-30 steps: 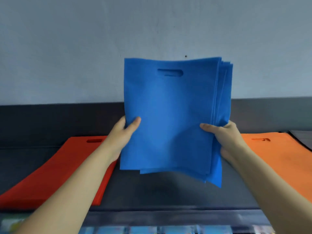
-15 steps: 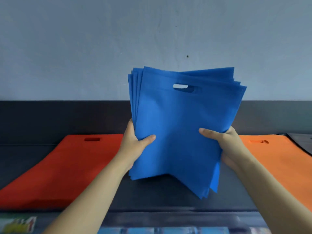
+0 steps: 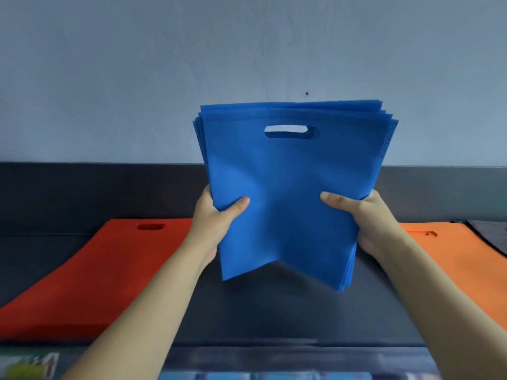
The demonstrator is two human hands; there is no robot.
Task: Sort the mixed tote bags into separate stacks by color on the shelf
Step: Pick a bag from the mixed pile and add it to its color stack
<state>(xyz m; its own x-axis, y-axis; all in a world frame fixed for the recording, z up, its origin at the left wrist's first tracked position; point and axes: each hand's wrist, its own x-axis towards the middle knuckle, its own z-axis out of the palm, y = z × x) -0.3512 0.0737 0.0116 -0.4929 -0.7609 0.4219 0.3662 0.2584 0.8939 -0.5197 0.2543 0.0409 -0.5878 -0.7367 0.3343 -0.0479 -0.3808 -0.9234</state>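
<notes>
A bundle of several blue tote bags [image 3: 290, 182] stands upright in the air above the dark shelf [image 3: 274, 305], handle cut-out at the top. My left hand [image 3: 216, 215] grips its left edge, thumb on the front. My right hand [image 3: 362, 218] grips the right edge the same way. The bottom edge is bent into a V and hangs just above the shelf. A red stack [image 3: 104, 267] lies flat on the shelf at the left. An orange stack [image 3: 463, 267] lies flat at the right.
A pale wall rises behind the shelf's dark back rail [image 3: 82, 193]. A grey bag [image 3: 491, 234] shows at the far right edge. Blurred colourful items [image 3: 30, 366] lie below the shelf's front edge.
The fanned blue bags have been squared up: their top edges now lie nearly level and the handle holes line up. Both hands keep their grip at the sides.
</notes>
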